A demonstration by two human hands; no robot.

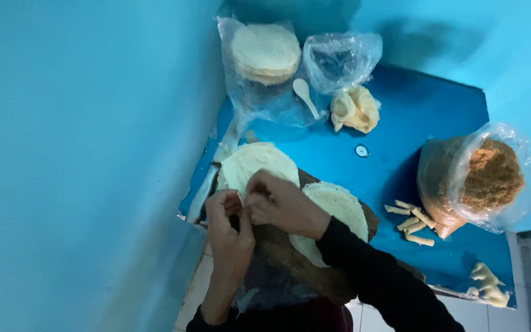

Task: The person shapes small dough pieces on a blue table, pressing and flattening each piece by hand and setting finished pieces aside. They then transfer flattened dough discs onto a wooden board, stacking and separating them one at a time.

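Pinching at a small bit of wrapper, the left hand [228,230] and the right hand [281,206] were pressed close together near the lower middle of the frame. Their fingertips were closed on something small between them, but it was too hidden to tell just what it was.

At the left of the frame was only a blue wall [81,154]. Just right of it, under the hands, lay a brown board [290,264]. One round wrapper [256,161] lay flat at the top of the board, touching the fingers. A second wrapper [339,206] lay flat just right of the hands, partly under the right wrist. Both looked bare, with no filling on them yet.

In the upper middle, a stack [265,52] of wrappers sat in a clear bag, so lots looked left to do. A white spoon [305,95] lay beside it, and a crumpled lump [354,109] of dough sat just to its right, under an empty bag [342,58].

Further right, on the blue table [425,110], a few rolls [412,222] lay together. These looked done. Next to them, a big bag of brown filling [493,175] was still quite full. At the lower right, more pale pieces [488,284] lay near the table's edge.

So I think the work was only a little way along.
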